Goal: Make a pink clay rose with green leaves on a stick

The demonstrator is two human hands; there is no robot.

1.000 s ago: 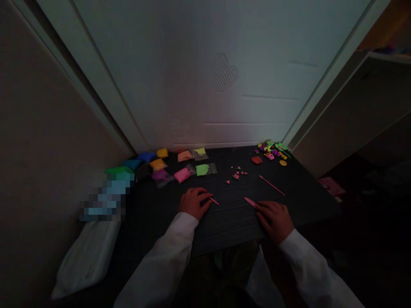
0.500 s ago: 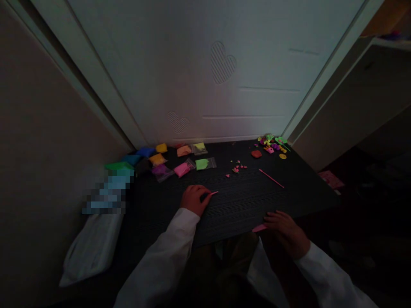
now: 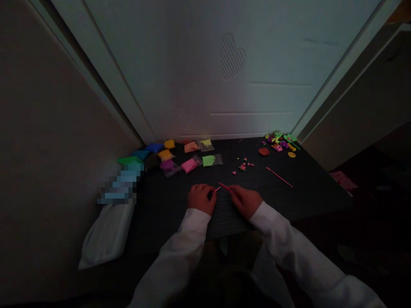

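Both hands rest close together on the dark table (image 3: 289, 201) in dim light. My left hand (image 3: 201, 198) is curled and pinches a small pink stick (image 3: 217, 188) that pokes out to the right. My right hand (image 3: 244, 199) is closed on a thin pink tool (image 3: 224, 186) whose tip points left and nearly meets the small stick. Small pink clay bits (image 3: 244, 164) lie beyond the hands.
Several bags of coloured clay (image 3: 180, 156) lie at the back left. A long pink stick (image 3: 278, 176) lies to the right, with a red clay lump (image 3: 263, 151) and bright small pieces (image 3: 282, 143) at the back right corner. A white bag (image 3: 105, 235) hangs off the left.
My right hand has come up from the table's front edge and moved left, bringing the pink tool beside the left hand. The left hand has hardly moved.
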